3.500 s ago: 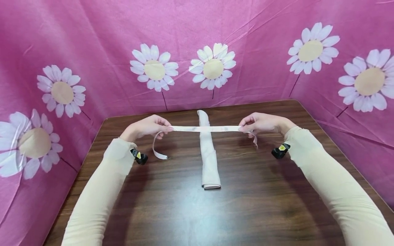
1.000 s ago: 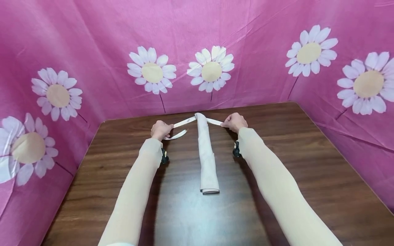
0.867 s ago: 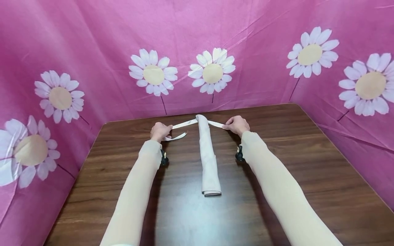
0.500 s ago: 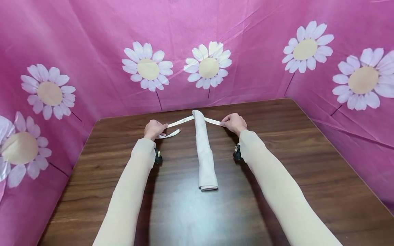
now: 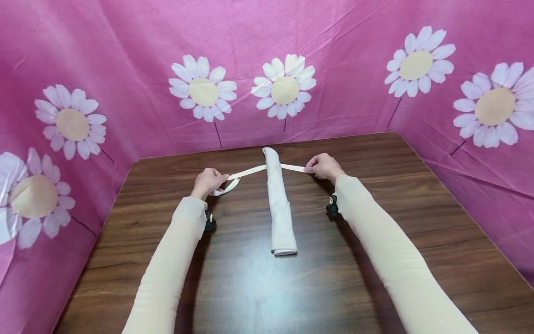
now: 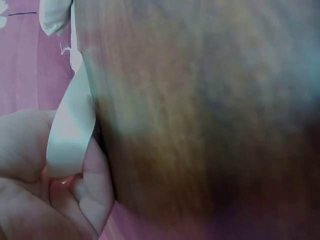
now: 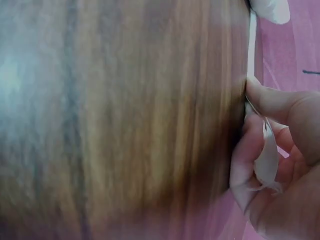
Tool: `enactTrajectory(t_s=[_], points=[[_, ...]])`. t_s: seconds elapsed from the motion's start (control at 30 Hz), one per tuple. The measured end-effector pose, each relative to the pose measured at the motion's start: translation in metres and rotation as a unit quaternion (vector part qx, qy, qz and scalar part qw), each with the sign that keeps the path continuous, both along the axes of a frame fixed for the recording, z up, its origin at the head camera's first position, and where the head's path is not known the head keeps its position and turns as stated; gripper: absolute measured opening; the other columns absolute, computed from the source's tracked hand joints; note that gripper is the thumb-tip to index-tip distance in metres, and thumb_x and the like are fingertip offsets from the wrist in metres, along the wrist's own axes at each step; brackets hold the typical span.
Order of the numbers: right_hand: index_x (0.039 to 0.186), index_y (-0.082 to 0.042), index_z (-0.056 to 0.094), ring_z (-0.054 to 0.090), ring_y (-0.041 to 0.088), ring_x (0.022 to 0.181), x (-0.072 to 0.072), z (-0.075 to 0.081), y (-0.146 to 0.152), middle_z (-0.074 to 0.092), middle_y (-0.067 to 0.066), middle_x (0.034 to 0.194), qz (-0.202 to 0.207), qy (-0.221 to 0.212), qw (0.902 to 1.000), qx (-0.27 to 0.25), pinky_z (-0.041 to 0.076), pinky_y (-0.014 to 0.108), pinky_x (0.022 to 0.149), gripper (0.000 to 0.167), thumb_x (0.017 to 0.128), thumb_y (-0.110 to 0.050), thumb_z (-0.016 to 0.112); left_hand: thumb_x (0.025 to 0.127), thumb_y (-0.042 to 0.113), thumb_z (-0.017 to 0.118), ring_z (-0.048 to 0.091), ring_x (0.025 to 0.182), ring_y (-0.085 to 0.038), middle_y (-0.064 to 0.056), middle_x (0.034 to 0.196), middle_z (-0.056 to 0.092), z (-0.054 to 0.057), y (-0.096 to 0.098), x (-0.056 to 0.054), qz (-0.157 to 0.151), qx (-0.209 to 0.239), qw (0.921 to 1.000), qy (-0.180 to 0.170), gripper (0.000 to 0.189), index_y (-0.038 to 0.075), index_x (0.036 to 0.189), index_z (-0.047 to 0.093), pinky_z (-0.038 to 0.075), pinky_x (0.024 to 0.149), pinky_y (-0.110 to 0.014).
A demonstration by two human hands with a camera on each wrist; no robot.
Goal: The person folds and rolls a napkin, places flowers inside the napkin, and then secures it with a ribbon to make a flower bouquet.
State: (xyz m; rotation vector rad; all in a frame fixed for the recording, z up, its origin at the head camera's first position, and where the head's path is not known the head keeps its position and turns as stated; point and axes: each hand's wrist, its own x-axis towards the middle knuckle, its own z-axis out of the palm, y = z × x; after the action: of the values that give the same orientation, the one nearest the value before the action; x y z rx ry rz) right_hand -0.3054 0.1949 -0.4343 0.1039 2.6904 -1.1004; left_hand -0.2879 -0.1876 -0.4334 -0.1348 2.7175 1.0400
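Watching the left hand (image 5: 206, 181) and right hand (image 5: 324, 167) each pinch the ribbon (image 5: 248, 172), which runs beneath the rolled cloth (image 5: 279, 204) near its far end, I'd draw both sides evenly, untwisted.

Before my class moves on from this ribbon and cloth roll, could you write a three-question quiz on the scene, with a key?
1. Where does the ribbon pass the cloth roll? A: over its top. B: under it. C: along its length.
2. True or false: the left hand and right hand each hold the ribbon.
3. Fill in: in the head view, a loose curl of ribbon shows beside the ____ hand.
Key: 1 B; 2 true; 3 left.
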Motion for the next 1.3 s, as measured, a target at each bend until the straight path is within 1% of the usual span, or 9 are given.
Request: enactTrajectory(t_s=[0.1,0.17,0.33,0.5,0.73,0.9,1.03,1.17,1.3], points=[[0.100,0.000,0.072,0.057,0.011,0.065,0.000,-0.001,0.004,0.063,0.005,0.086,-0.003,-0.010,0.9989,-0.046,0.054,0.026,0.062,0.018,0.093,-0.017,0.076,0.099,0.035,0.063,0.064,0.053,-0.005,-0.011,0.087,0.069,0.000,-0.005,0.005,-0.013,-0.001,0.9999,0.005,0.033,0.004,0.088,0.065,0.048,0.051,-0.021],[0.100,0.001,0.071,0.056,0.009,0.062,0.001,-0.001,0.008,0.062,0.005,0.085,0.005,-0.013,0.9984,-0.056,0.054,0.024,0.059,0.019,0.093,-0.015,0.076,0.099,0.034,0.065,0.064,0.053,-0.007,-0.009,0.084,0.065,0.000,-0.010,0.009,-0.009,0.011,0.9999,-0.005,0.032,0.005,0.087,0.063,0.048,0.050,-0.022],[0.099,0.000,0.070,0.053,0.009,0.056,0.010,0.000,0.024,0.058,0.002,0.075,0.044,-0.019,0.9985,-0.027,0.052,0.025,0.054,0.017,0.094,-0.016,0.074,0.097,0.033,0.070,0.065,0.054,-0.008,-0.003,0.078,0.060,-0.002,-0.017,0.019,-0.006,0.044,0.9982,-0.040,0.031,0.004,0.089,0.065,0.051,0.049,-0.022],[0.097,-0.001,0.068,0.050,0.011,0.056,0.024,0.000,0.044,0.053,0.000,0.067,0.095,-0.028,0.9951,-0.004,0.050,0.027,0.052,0.015,0.095,-0.015,0.072,0.094,0.031,0.073,0.061,0.052,-0.008,-0.001,0.071,0.060,-0.001,-0.022,0.030,-0.026,0.050,0.9977,-0.038,0.030,0.002,0.090,0.068,0.049,0.047,-0.022],[0.096,-0.001,0.068,0.049,0.011,0.056,0.045,0.003,0.074,0.051,-0.003,0.067,0.135,-0.032,0.9903,-0.006,0.048,0.027,0.051,0.016,0.095,-0.015,0.073,0.094,0.027,0.075,0.056,0.052,-0.009,0.000,0.068,0.055,-0.003,-0.035,0.047,-0.046,0.101,0.9929,-0.045,0.029,-0.002,0.096,0.071,0.050,0.050,-0.023],[0.105,0.003,0.070,0.049,0.011,0.056,0.051,0.008,0.092,0.051,-0.002,0.066,0.136,-0.031,0.9900,-0.025,0.048,0.026,0.050,0.026,0.098,-0.022,0.070,0.094,0.029,0.075,0.057,0.057,-0.011,-0.002,0.073,0.056,0.004,-0.043,0.051,-0.052,0.119,0.9901,-0.052,0.033,-0.003,0.101,0.071,0.052,0.054,-0.025],[0.109,0.004,0.070,0.048,0.011,0.057,0.054,0.012,0.103,0.049,-0.002,0.064,0.129,-0.037,0.9902,-0.038,0.048,0.025,0.051,0.030,0.100,-0.024,0.067,0.094,0.031,0.075,0.056,0.059,-0.011,-0.002,0.075,0.057,0.009,-0.048,0.053,-0.049,0.129,0.9889,-0.056,0.035,-0.003,0.104,0.071,0.049,0.053,-0.024],[0.111,0.005,0.068,0.052,0.013,0.062,0.058,0.011,0.110,0.053,0.001,0.072,0.116,-0.050,0.9896,-0.068,0.051,0.028,0.055,0.032,0.101,-0.025,0.065,0.094,0.030,0.075,0.055,0.060,-0.010,-0.002,0.077,0.057,0.009,-0.053,0.057,-0.039,0.148,0.9866,-0.055,0.037,-0.004,0.106,0.070,0.050,0.054,-0.024],[0.112,0.005,0.066,0.057,0.015,0.071,0.061,0.007,0.116,0.061,0.004,0.084,0.105,-0.072,0.9867,-0.102,0.054,0.030,0.061,0.038,0.101,-0.032,0.065,0.093,0.030,0.076,0.054,0.060,-0.010,-0.001,0.075,0.056,0.004,-0.057,0.062,-0.023,0.159,0.9852,-0.061,0.035,-0.003,0.104,0.070,0.051,0.056,-0.024]])
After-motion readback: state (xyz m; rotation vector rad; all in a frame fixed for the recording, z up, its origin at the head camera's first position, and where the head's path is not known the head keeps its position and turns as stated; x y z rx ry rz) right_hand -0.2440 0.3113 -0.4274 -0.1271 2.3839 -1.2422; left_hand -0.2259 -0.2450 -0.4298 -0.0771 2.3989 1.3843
